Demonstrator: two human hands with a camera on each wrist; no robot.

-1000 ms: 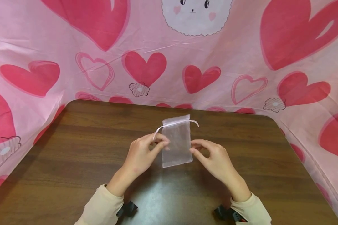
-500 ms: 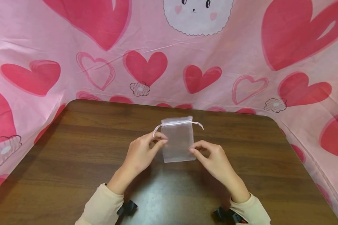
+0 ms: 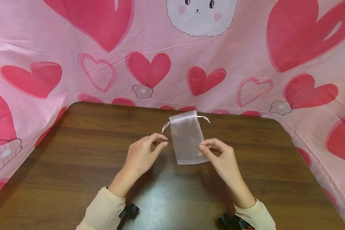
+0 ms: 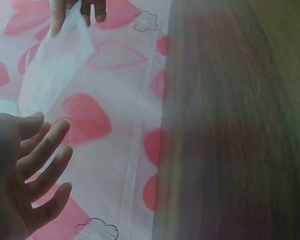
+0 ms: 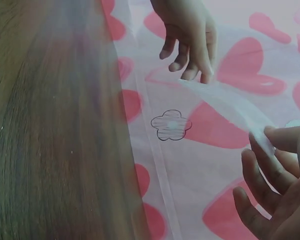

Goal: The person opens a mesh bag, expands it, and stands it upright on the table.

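Observation:
A sheer white organza drawstring pouch (image 3: 187,139) is held up above the table, tilted a little, its ribbon ends sticking out on both sides near the top. My right hand (image 3: 218,155) pinches its right edge low down between thumb and fingers. In the right wrist view the pouch (image 5: 235,107) runs edge-on from that pinch toward the other hand. My left hand (image 3: 146,153) is beside the pouch's left edge with a small gap, thumb and forefinger slightly apart. Loosely bent fingers (image 4: 50,170) with nothing between them show in the left wrist view.
Under the hands lies a dark wood-grain table (image 3: 89,159). A pink cloth with red hearts (image 3: 149,67) hangs behind and around it. Dark wrist devices (image 3: 129,210) sit at both sleeve cuffs.
The left hand has let go of the pouch's left edge and drawn slightly left. The right hand has moved a little right and up, carrying the pouch, which now tilts.

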